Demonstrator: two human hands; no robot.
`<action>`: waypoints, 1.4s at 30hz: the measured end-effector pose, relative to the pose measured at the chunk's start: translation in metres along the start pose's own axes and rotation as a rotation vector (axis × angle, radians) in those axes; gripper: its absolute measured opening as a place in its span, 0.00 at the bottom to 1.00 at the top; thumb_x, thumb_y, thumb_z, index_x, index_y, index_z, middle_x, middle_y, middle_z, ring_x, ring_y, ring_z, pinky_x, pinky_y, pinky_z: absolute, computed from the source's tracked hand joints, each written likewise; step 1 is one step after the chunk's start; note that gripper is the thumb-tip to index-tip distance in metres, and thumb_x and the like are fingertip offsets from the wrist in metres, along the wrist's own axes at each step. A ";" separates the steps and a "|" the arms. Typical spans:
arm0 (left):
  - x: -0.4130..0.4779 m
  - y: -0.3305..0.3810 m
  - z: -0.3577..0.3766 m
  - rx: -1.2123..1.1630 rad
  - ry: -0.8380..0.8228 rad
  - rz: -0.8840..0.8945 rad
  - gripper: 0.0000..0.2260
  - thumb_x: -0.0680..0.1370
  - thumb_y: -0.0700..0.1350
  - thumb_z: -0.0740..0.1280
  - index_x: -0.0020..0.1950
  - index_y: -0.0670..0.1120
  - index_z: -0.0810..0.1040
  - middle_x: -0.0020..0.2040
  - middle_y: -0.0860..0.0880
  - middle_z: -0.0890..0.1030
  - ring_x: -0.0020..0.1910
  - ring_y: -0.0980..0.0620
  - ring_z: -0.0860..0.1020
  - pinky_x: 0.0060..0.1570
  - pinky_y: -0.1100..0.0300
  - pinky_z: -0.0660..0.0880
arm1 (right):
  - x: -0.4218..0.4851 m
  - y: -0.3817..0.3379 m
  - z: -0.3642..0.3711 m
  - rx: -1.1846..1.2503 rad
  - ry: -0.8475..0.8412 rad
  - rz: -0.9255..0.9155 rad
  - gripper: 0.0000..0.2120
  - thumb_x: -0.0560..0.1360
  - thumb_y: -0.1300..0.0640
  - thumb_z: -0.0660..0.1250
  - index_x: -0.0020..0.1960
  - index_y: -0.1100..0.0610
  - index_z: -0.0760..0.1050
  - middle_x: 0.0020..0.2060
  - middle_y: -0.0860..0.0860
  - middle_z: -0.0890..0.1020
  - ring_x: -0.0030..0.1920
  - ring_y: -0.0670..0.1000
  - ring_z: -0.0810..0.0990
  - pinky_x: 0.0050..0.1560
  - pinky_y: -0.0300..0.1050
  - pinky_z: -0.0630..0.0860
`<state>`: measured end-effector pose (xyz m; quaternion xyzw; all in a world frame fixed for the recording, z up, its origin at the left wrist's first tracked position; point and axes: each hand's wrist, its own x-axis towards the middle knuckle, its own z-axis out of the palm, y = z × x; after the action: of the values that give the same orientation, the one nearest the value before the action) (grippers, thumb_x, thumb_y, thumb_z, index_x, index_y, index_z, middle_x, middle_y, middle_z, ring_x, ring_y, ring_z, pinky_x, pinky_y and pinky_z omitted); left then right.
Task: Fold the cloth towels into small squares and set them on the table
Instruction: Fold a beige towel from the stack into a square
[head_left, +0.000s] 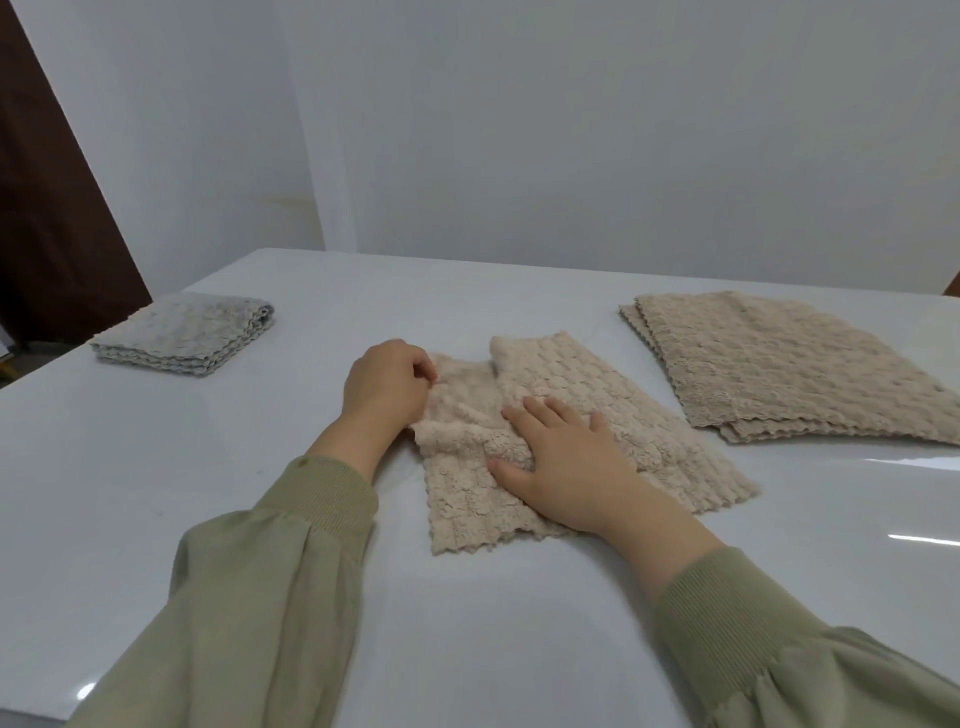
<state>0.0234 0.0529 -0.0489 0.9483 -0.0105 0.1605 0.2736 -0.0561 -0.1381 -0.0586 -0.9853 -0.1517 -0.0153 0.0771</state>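
A beige textured towel (587, 395) lies partly folded in the middle of the white table (208, 467), one flap turned over on itself. My left hand (387, 389) pinches the towel's left edge with curled fingers. My right hand (566, 462) presses flat on the towel's middle, fingers spread. A folded grey towel square (187, 335) rests at the far left. A stack of flat, unfolded beige towels (789, 364) lies at the far right.
A pale wall stands close behind the table's far edge. A dark brown door or panel (47, 208) is at the left. Bare glossy tabletop lies near me and between the towel piles.
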 end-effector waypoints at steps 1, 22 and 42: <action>-0.001 -0.002 -0.003 0.026 0.100 -0.013 0.09 0.75 0.37 0.65 0.44 0.47 0.83 0.47 0.51 0.80 0.48 0.49 0.78 0.45 0.59 0.71 | -0.001 0.000 0.000 0.000 0.007 0.001 0.33 0.76 0.34 0.50 0.76 0.48 0.53 0.76 0.48 0.54 0.76 0.52 0.49 0.73 0.64 0.47; -0.038 0.026 0.007 0.419 -0.662 0.313 0.23 0.82 0.56 0.45 0.76 0.58 0.44 0.78 0.54 0.42 0.76 0.51 0.41 0.74 0.44 0.44 | -0.009 0.035 -0.011 0.002 0.004 0.234 0.29 0.79 0.38 0.46 0.75 0.50 0.56 0.76 0.50 0.56 0.76 0.54 0.51 0.72 0.64 0.45; -0.061 0.015 -0.025 0.095 -0.659 0.391 0.25 0.76 0.62 0.60 0.72 0.57 0.66 0.75 0.55 0.60 0.75 0.54 0.55 0.73 0.53 0.53 | -0.027 0.054 -0.019 0.052 -0.148 0.183 0.33 0.76 0.32 0.49 0.76 0.43 0.47 0.77 0.46 0.46 0.76 0.49 0.42 0.73 0.62 0.41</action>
<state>-0.0434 0.0485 -0.0403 0.9408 -0.2711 -0.1032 0.1754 -0.0657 -0.1997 -0.0492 -0.9911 -0.0669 0.0683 0.0922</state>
